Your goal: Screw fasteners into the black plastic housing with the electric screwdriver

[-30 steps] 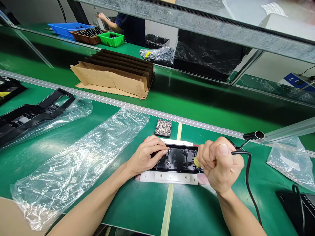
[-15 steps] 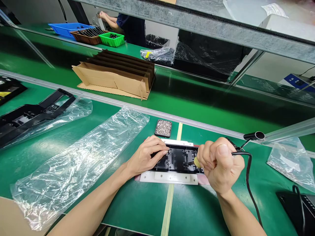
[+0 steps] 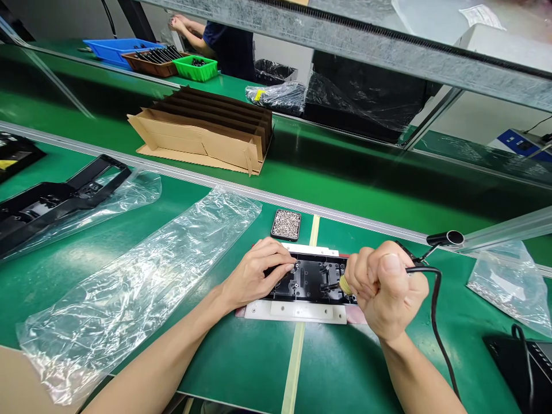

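**Two hands stay put on the black part**

Both hands hold as they did a second ago, so the driving goes on. The left hand (image 3: 254,276) presses flat on the black plastic part (image 3: 308,279) in its white fixture (image 3: 295,311). The right hand (image 3: 383,290) is fisted around an electric screwdriver (image 3: 344,283). Only the co-worker's hands (image 3: 179,24), beyond the fixture, shift. The fist hides the screwdriver's body; its bit tip is hard to make out.

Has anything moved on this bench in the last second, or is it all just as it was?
Hardly anything. The left hand still presses on the black part in its white fixture, and the right hand still grips the corded screwdriver against it. Only the co-worker's hands at the far bench have shifted slightly to the left. The tray of screws and the plastic bag lie as before.
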Action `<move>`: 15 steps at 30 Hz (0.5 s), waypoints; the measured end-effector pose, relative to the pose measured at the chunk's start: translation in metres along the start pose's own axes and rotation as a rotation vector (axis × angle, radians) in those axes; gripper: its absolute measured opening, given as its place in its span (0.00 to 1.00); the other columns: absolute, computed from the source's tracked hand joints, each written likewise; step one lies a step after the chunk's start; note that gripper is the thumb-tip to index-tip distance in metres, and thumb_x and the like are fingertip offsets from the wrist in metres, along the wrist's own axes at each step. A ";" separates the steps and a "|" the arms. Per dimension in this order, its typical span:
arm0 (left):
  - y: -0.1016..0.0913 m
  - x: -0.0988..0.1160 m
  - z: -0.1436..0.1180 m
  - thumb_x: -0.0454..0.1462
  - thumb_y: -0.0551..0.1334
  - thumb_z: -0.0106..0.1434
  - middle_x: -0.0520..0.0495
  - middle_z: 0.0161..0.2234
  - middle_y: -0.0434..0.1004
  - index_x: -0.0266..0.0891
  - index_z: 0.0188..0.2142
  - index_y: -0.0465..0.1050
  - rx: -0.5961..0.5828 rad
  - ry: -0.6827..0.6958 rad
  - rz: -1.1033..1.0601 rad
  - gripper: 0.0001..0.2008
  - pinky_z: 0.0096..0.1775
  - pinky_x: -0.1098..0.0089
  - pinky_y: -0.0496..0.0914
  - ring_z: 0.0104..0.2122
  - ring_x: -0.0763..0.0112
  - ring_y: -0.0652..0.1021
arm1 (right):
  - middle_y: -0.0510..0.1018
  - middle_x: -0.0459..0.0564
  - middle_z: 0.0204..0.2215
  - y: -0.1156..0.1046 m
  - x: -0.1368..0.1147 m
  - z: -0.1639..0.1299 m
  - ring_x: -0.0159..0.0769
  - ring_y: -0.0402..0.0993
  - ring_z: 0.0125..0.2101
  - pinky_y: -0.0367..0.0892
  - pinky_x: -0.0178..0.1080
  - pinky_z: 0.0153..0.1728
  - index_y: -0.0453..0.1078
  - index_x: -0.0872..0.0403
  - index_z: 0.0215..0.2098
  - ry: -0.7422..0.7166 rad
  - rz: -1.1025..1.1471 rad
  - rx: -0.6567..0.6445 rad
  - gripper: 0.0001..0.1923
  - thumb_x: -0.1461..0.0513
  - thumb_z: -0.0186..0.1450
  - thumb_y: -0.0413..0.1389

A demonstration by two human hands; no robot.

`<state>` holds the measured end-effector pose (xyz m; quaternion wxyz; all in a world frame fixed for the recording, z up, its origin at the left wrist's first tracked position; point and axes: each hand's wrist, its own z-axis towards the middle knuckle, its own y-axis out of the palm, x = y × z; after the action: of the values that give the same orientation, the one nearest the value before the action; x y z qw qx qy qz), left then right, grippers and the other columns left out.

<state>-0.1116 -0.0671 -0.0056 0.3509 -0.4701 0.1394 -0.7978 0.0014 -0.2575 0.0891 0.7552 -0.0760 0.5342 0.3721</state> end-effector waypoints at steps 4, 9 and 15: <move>0.000 0.000 0.000 0.35 0.62 0.76 0.43 0.43 0.83 0.41 0.50 0.80 -0.002 0.000 0.002 0.08 0.49 0.55 0.72 0.45 0.59 0.79 | 0.55 0.39 0.16 0.000 0.000 0.000 0.24 0.50 0.15 0.50 0.28 0.15 0.57 0.53 0.24 -0.003 0.001 0.003 0.21 0.60 0.75 0.53; 0.000 -0.001 -0.001 0.36 0.62 0.76 0.43 0.43 0.83 0.42 0.49 0.81 -0.005 0.010 -0.002 0.08 0.50 0.55 0.72 0.46 0.59 0.79 | 0.54 0.38 0.16 0.000 0.001 0.000 0.24 0.49 0.16 0.50 0.28 0.15 0.56 0.53 0.24 -0.005 -0.012 0.008 0.22 0.59 0.75 0.53; 0.000 -0.001 0.000 0.36 0.62 0.76 0.44 0.43 0.83 0.42 0.49 0.81 -0.007 0.005 -0.003 0.08 0.50 0.55 0.72 0.46 0.59 0.78 | 0.54 0.38 0.16 0.000 0.000 0.000 0.24 0.49 0.15 0.51 0.28 0.15 0.57 0.53 0.24 -0.002 -0.021 0.008 0.22 0.59 0.75 0.53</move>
<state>-0.1118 -0.0664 -0.0059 0.3479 -0.4694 0.1422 -0.7990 0.0014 -0.2572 0.0898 0.7599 -0.0783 0.5340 0.3622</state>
